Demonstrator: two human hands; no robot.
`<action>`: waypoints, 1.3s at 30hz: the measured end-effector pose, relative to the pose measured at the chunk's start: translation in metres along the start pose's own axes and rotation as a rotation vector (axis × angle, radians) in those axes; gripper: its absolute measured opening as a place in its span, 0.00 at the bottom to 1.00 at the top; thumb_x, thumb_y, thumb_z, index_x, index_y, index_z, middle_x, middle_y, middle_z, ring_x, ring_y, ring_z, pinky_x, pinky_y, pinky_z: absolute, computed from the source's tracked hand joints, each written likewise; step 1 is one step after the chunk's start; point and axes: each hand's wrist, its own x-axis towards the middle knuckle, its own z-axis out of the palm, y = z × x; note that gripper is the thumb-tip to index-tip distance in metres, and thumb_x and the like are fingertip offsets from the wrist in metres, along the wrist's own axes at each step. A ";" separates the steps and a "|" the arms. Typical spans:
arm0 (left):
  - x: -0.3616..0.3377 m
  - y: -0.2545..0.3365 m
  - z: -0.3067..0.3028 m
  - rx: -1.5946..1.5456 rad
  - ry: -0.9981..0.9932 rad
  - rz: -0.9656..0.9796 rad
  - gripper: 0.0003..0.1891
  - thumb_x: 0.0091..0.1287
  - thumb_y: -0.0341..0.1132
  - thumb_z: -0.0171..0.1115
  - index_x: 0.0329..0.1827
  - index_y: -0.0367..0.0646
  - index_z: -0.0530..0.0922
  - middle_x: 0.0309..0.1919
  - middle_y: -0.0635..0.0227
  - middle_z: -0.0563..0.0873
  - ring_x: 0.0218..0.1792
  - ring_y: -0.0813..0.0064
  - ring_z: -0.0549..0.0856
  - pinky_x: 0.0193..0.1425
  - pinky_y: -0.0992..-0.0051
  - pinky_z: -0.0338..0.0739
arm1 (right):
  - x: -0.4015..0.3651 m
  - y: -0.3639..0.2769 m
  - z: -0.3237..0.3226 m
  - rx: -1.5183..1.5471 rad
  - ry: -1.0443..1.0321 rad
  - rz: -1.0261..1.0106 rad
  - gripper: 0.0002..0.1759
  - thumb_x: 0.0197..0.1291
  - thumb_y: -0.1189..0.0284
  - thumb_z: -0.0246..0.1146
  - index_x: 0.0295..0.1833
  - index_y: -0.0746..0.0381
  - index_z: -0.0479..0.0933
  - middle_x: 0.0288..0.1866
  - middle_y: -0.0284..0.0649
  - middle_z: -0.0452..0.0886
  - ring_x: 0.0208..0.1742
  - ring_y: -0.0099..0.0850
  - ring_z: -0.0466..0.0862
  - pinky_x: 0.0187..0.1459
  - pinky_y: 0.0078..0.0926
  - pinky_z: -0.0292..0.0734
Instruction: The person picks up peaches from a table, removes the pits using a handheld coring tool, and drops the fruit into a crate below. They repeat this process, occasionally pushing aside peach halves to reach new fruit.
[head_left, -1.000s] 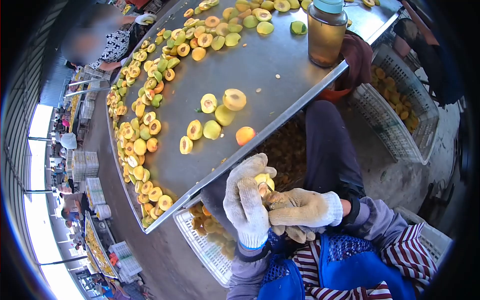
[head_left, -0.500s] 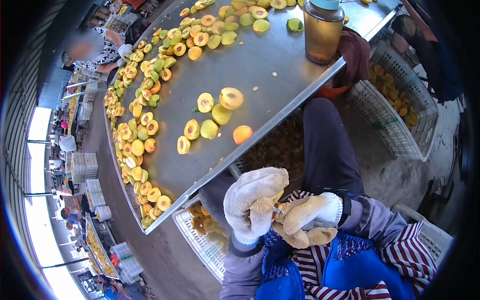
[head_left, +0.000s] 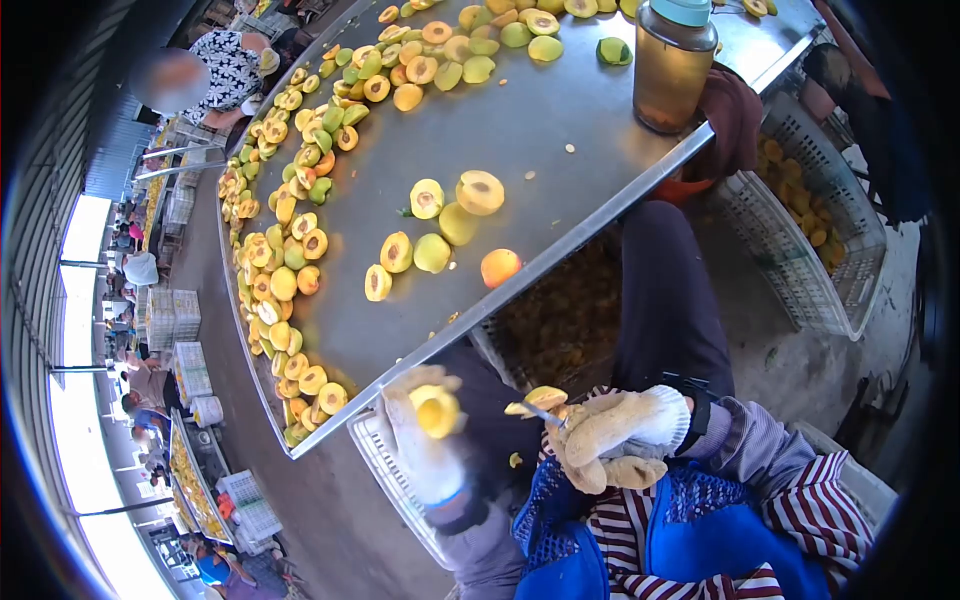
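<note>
My left hand point(head_left: 425, 450), in a pale work glove and blurred by motion, holds a yellow fruit half point(head_left: 435, 410) beside the table's near edge. My right hand point(head_left: 615, 440), in a stained glove, is closed around a small tool whose metal blade point(head_left: 543, 413) points left. Another fruit half point(head_left: 546, 398) rests at the blade. A small yellow piece point(head_left: 515, 460) shows between my hands, over my lap. On the metal table point(head_left: 400, 180) lie several cut fruit halves point(head_left: 397, 252) and an orange fruit point(head_left: 500, 267).
A long pile of fruit halves point(head_left: 285, 283) lines the table's far edge. A jar point(head_left: 673, 70) of brown liquid and a dark cloth point(head_left: 728, 110) are at the right corner. Crates point(head_left: 800, 220) point(head_left: 385, 470) flank my legs. A person point(head_left: 225, 80) works across the table.
My left hand has moved left, away from my right hand, with a fruit half. The blade and another half now show at my right hand. The view has shifted slightly.
</note>
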 end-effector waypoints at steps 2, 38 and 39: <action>0.020 -0.022 -0.043 1.073 0.091 0.380 0.15 0.75 0.38 0.57 0.50 0.35 0.83 0.49 0.56 0.86 0.49 0.61 0.84 0.56 0.65 0.76 | -0.001 -0.011 0.012 -0.049 0.178 0.033 0.25 0.75 0.57 0.53 0.62 0.67 0.72 0.29 0.46 0.83 0.21 0.37 0.83 0.18 0.30 0.76; 0.035 0.031 0.064 -0.224 -0.462 -0.154 0.28 0.72 0.55 0.58 0.61 0.39 0.74 0.50 0.56 0.83 0.43 0.69 0.86 0.45 0.74 0.83 | 0.034 -0.040 0.058 -0.652 0.659 -0.583 0.21 0.67 0.55 0.65 0.54 0.60 0.74 0.37 0.32 0.80 0.40 0.25 0.80 0.44 0.20 0.75; 0.034 0.034 0.061 -0.280 -0.430 -0.182 0.28 0.73 0.56 0.57 0.61 0.39 0.74 0.50 0.56 0.83 0.43 0.69 0.86 0.45 0.74 0.83 | 0.037 -0.043 0.068 -0.668 0.702 -0.545 0.21 0.66 0.55 0.65 0.52 0.60 0.75 0.36 0.32 0.80 0.38 0.25 0.80 0.42 0.21 0.75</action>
